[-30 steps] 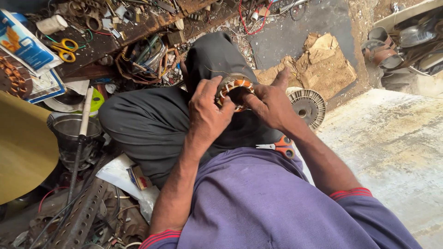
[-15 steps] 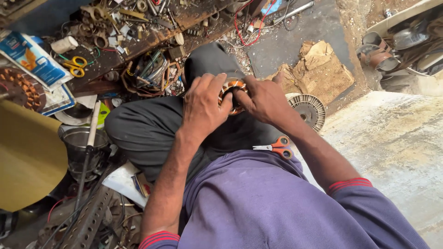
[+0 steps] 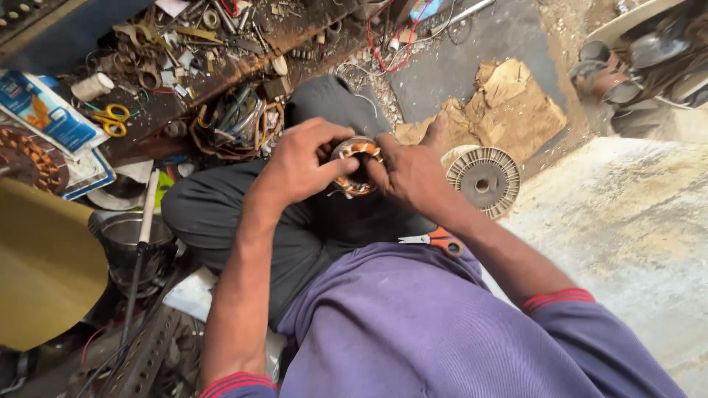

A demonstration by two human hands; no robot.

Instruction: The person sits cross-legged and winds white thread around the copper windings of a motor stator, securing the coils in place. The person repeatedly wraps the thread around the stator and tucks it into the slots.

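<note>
A round motor stator [image 3: 355, 165] with copper windings rests over my crossed legs in dark trousers [image 3: 221, 214]. My left hand [image 3: 299, 161] grips its left side, fingers curled over the rim. On the other side my right hand [image 3: 411, 169] holds it, thumb raised, fingertips pressed into the coil. Orange-handled scissors [image 3: 439, 239] lie on my lap just under the right forearm.
A pale finned rotor disc [image 3: 483, 179] lies on the floor right of my hands, beside crumpled cardboard [image 3: 509, 107]. A cluttered wooden bench [image 3: 221, 44] with yellow scissors [image 3: 112, 120], wire bundles [image 3: 236, 121] and scraps is ahead. A metal pot [image 3: 125, 236] and yellow sheet [image 3: 40, 273] sit left.
The view has shifted a little, so the hands and stator sit slightly higher. Both hands stay on the stator, fingers working around its windings.
</note>
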